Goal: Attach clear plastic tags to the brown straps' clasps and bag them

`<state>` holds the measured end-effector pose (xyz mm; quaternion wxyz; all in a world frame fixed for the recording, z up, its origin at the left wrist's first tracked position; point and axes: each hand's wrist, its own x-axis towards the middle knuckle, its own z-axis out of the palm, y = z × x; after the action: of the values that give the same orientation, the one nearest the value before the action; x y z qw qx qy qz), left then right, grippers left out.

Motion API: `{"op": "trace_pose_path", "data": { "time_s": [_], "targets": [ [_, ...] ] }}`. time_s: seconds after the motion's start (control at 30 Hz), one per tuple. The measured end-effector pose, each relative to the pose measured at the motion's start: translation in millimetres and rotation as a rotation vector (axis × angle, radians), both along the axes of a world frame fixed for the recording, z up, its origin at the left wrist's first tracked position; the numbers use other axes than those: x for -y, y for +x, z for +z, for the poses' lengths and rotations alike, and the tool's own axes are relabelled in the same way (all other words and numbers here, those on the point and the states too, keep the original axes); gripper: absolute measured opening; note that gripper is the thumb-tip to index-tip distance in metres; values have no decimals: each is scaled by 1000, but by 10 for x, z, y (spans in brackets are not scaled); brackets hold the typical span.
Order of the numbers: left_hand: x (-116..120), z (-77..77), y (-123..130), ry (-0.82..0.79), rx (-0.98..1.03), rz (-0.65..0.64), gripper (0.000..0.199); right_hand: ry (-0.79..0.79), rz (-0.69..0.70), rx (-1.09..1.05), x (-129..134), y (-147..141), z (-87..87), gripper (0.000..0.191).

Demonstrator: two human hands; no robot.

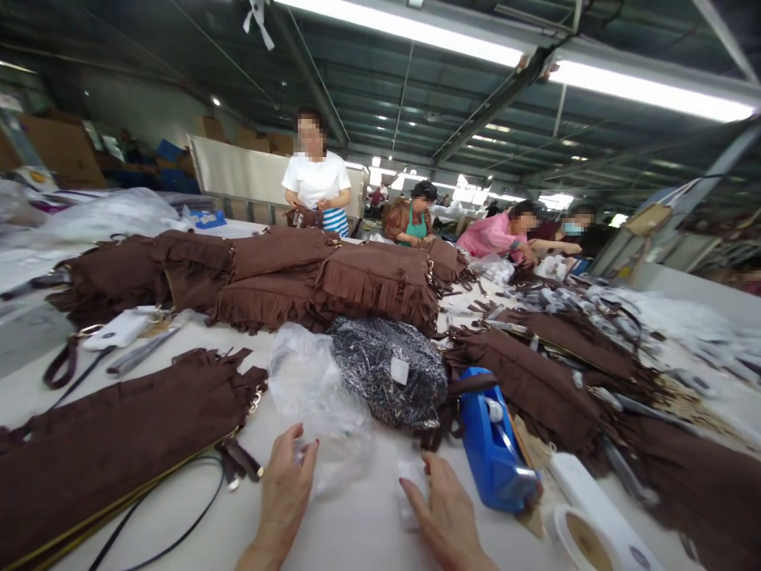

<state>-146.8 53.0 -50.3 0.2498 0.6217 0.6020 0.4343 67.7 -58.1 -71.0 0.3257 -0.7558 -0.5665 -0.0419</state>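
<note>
Fingers slightly curled, my left hand [281, 488] reaches the near edge of crumpled clear plastic; I cannot tell whether they grip it. My right hand [447, 507] has thumb and forefinger parted, beside a small clear piece [409, 496] on the pale table [350, 539]. Across the table lies a long pile of brown fringed bags [279, 266]. One large brown bag [131, 444] lies to my left. Ahead, between my hands and the pile, sits a black-and-white patterned bundle [389, 373], the clear plastic [315, 388] touching its left side. A blue tape dispenser [493, 444] stands right of my right hand, near a smaller tape roll [579, 539]
</note>
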Motion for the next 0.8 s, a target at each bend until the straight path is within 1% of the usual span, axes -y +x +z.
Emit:
{"op": "trace_pose_path", "data": {
  "time_s": [0.07, 0.13, 0.2, 0.27, 0.33, 0.47, 0.6, 0.67, 0.8],
  "targets": [
    [28, -20, 34, -7, -9, 7, 47, -177, -78, -101, 15, -29, -26, 34],
    [52, -48, 46, -4, -31, 21, 49, -369, -145, -249, -37, -60, 45, 33],
    [71, -79, 28, 1, -65, 40, 52, -462, -168, -373, -103, -62, 144, 26],
    [85, -110, -10, 0, -91, 56, 53, -457, -140, -443, -148, -31, 205, 14],
    [96, -141, -49, -11, -98, 59, 52, -426, -99, -502, -164, 20, 210, 2],
    [119, -193, -69, -27, -101, 55, 51, -332, -7, -716, -146, 109, 149, 15],
    [157, -234, -19, -5, -159, 44, 59, -259, 12, -943, -109, 131, 168, 28],
    [178, -264, -2, 93, -228, 47, 60, -231, 12, -1016, -97, 120, 223, 31],
    [206, -335, -2, 385, -447, 45, 61, -209, 35, -1095, -109, 70, 402, 34]
  ]
}}
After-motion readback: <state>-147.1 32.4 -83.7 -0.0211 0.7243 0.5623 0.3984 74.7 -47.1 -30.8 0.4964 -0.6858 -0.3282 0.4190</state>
